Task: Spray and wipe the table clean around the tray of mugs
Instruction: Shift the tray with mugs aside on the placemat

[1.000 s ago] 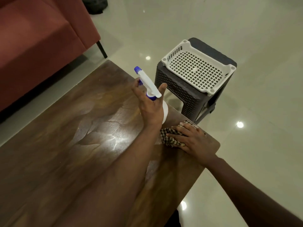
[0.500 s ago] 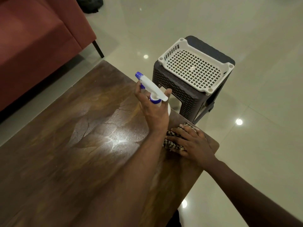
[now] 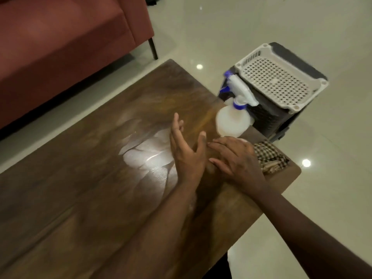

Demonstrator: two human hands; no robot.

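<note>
A dark wooden table (image 3: 84,178) fills most of the view, its far right corner rounded. A white spray bottle (image 3: 233,121) with a blue collar and blue nozzle tip is stood upright at the table's right edge, close to that far corner; its trigger head is blurred, so the exact direction it faces cannot be told. Nothing is gripping it.

The left hand (image 3: 187,152) is held over the middle of the table, fingers straight and spread, thumb lifted apart, nothing enclosed in it. Whether its edge touches the wood cannot be told. The right hand (image 3: 237,158) is laid palm down just beside the left, fingers extended and loosely splayed toward the table's centre, with nothing pinched; its thumb side lies near the base of the bottle. A brown-and-cream checked cloth (image 3: 269,156) is seen bunched on the far right corner of the table, just beside the back of the right hand, and it may be partly under the wrist.

A pale wet sheen (image 3: 147,154) is spread on the wood left of the left hand, catching the light.

Off the table, past its right edge, a dark woven stool (image 3: 267,117) is placed on the pale tiled floor (image 3: 241,27), and a white perforated plastic tray (image 3: 281,77) is set on top of it. A red-brown sofa (image 3: 60,37) is stood beyond the table's far left side.
</note>
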